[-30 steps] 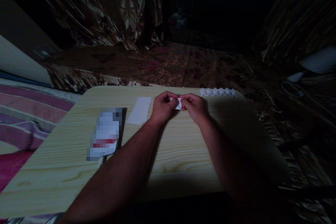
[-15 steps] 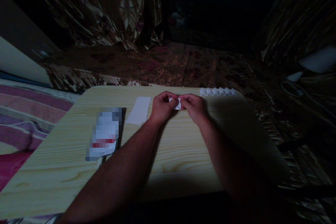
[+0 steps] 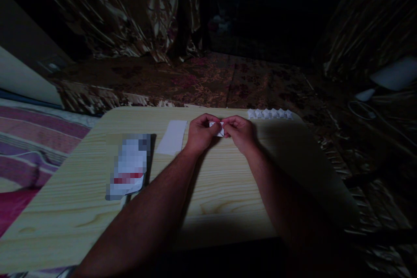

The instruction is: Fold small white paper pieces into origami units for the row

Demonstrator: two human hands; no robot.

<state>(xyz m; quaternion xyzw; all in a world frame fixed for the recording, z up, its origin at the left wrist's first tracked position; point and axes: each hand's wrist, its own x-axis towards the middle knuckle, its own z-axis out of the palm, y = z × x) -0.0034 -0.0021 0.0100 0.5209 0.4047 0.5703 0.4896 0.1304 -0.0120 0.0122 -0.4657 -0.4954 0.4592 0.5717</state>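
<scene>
Between my two hands, just above the wooden table (image 3: pixel 228 182), is a small folded piece of white paper (image 3: pixel 216 132). My left hand (image 3: pixel 202 134) pinches it from the left, thumb across its front face. From the right, my right hand (image 3: pixel 240 132) grips its edge with thumb and fingers. The fingertips behind the paper are hidden. Left of my left hand lies a stack of white paper strips (image 3: pixel 172 137). Beyond my right hand, a row of several small folded white paper pieces (image 3: pixel 269 114) sits along the far table edge.
A phone-like device with a blurred-out screen (image 3: pixel 130 165) lies on the table's left side, a cable at its near end. Striped bedding (image 3: pixel 35 139) is to the left. Past the far edge are patterned curtains (image 3: pixel 156 13) and a dark patterned cover (image 3: pixel 202 78). A pale lamp (image 3: pixel 395 74) stands right.
Almost nothing differs. My right thumb has shifted slightly on the folded paper, and the view has moved a tiny bit.
</scene>
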